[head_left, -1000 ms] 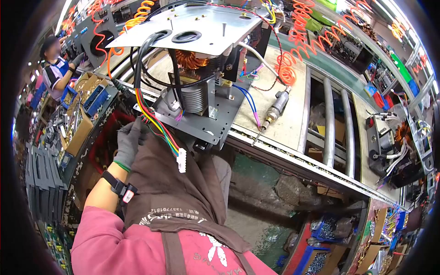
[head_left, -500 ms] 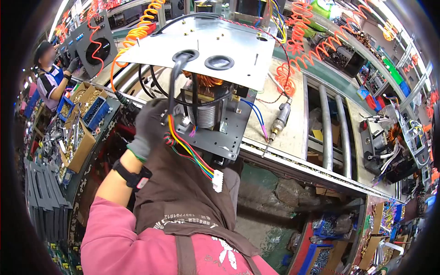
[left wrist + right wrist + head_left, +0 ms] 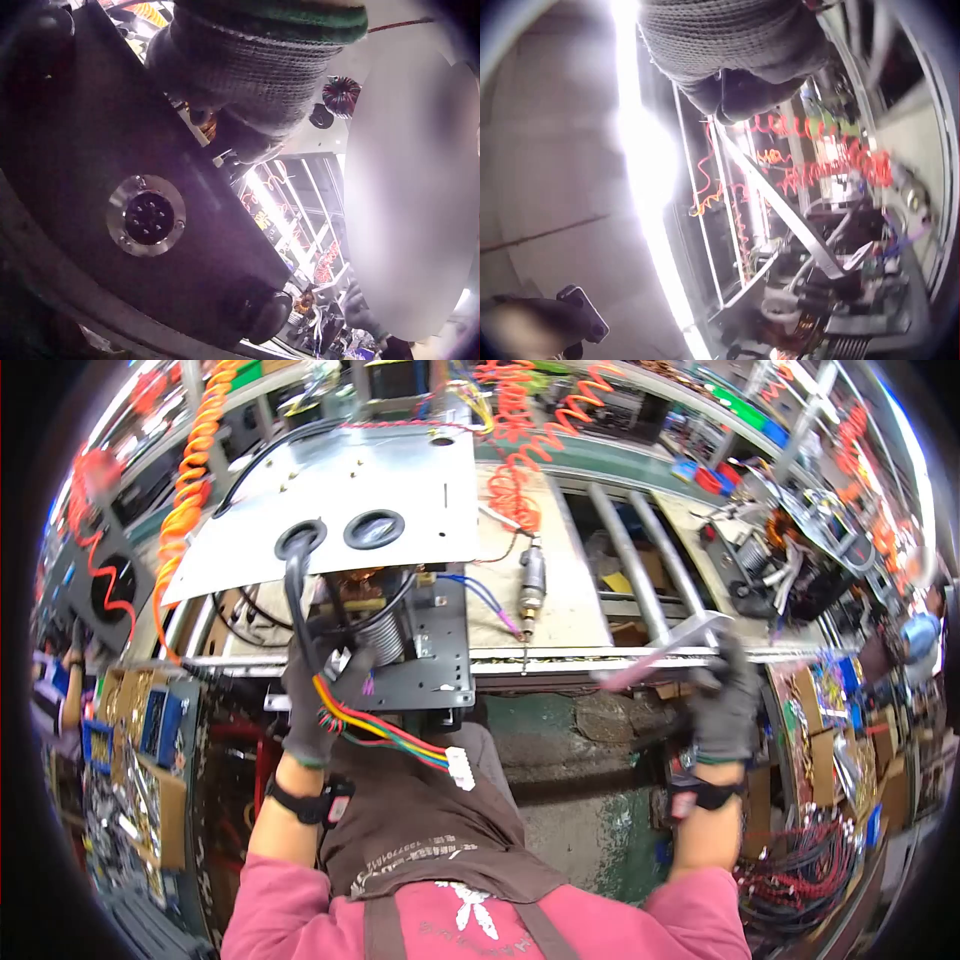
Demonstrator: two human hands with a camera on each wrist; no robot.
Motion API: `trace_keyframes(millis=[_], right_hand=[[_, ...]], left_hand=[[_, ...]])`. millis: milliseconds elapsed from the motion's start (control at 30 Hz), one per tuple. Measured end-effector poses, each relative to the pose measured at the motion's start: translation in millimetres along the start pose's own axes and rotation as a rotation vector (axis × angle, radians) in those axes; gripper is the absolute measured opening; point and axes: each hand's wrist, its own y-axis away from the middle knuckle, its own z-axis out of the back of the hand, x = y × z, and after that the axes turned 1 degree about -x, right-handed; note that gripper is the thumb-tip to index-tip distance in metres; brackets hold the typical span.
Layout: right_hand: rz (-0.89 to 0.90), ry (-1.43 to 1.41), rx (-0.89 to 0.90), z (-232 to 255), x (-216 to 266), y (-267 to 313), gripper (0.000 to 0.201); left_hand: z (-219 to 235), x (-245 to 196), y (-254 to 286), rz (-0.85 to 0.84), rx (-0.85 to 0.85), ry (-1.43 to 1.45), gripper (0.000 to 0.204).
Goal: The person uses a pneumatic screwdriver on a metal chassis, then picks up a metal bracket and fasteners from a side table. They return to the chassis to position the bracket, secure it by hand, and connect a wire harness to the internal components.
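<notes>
The metal-topped unit (image 3: 260, 490) stands on the bench's left part, with a black cable (image 3: 299, 605) coming through its top plate. The cable ends in coloured wires and a white connector (image 3: 461, 769). My gloved left hand (image 3: 318, 695) is at the unit's front left corner, beside the cable; its fingers (image 3: 251, 142) are bent near a small pale part, their hold unclear. A round multi-pin socket (image 3: 147, 215) shows in the left wrist view. My gloved right hand (image 3: 728, 705) pinches one end of a bent metal strip (image 3: 780, 202) above the bench edge.
A pneumatic driver (image 3: 532, 582) lies on the bench right of the unit. Metal rollers (image 3: 625, 565) and another open unit (image 3: 775, 560) are farther right. Parts bins (image 3: 160, 725) stand at the left, red wire bundles (image 3: 805, 875) at lower right. A person (image 3: 55, 685) is at far left.
My left hand has moved up and right to the unit's front corner. My right hand has come into view with the metal strip. The head view has swung right.
</notes>
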Motion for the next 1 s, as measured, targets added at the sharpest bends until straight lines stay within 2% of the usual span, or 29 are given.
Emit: trace_keyframes(millis=[33,100,133,167,233,267,367,433,533,567,667,767,800,900,933,967,1000], right_hand=[[-0.102,-0.18,0.001,-23.1,-23.1,0.6,0.024],[-0.295,-0.468,0.057,-62.7,-48.5,2.5,0.014],[-0.345,-0.525,0.033,-76.9,-59.1,2.6,0.014],[-0.399,-0.578,0.013,-88.5,-67.0,2.0,0.015],[-0.368,-0.575,0.083,-105.3,-78.1,-1.6,0.015],[-0.338,-0.566,0.146,-113.3,-82.1,-2.8,0.016],[-0.356,-0.656,0.167,-135.9,-89.9,-3.3,0.021],[-0.423,-0.665,0.321,-141.9,-96.4,-5.5,0.025],[-0.301,-0.421,0.37,-155.4,-104.0,3.2,0.033],[-0.292,-0.407,0.457,-153.1,-112.0,-0.8,0.033],[-0.145,-0.18,0.425,-176.3,-94.5,14.1,0.03],[-0.108,0.298,0.458,-198.1,-74.8,31.6,0.035],[-0.114,0.297,0.572,-190.6,-80.9,30.9,0.036],[-0.296,0.267,0.563,-191.6,-80.4,27.0,0.033],[-0.3,0.272,0.569,-201.6,-79.2,28.3,0.033],[-0.238,-0.027,0.493,-215.7,-81.4,32.5,0.034],[-0.211,-0.175,0.449,-219.7,-83.0,33.9,0.035]], left_hand=[[6.2,-6.8,1.9,-0.018,-0.005,-0.04,0.016],[21.0,-15.4,11.5,-0.038,0.06,0.042,0.017],[20.6,-12.7,17.8,-0.104,-0.004,0.046,0.021],[29.0,-12.5,20.8,-0.146,0.074,-0.057,0.027],[30.0,-7.2,27.8,-0.143,0.099,-0.184,0.025],[29.9,-7.1,32.3,-0.098,0.074,-0.064,0.026],[39.5,-11.5,27.9,-0.178,0.187,-0.091,0.027],[38.0,-12.7,26.3,-0.191,0.178,-0.099,0.029],[40.9,-12.3,25.7,-0.177,0.208,-0.09,0.031],[41.4,-9.8,25.5,-0.16,0.199,-0.097,0.031],[43.3,-10.4,22.8,-0.145,0.219,-0.033,0.031],[38.9,-8.4,24.7,-0.143,0.177,-0.001,0.031],[39.2,-10.0,24.3,-0.108,0.164,0.028,0.031],[38.1,-7.1,23.9,-0.055,0.147,0.164,0.031],[37.8,-7.5,23.5,-0.047,0.143,0.166,0.031],[38.6,-8.8,23.2,-0.047,0.129,0.168,0.03],[39.3,-9.5,23.9,-0.046,0.116,0.17,0.03]])
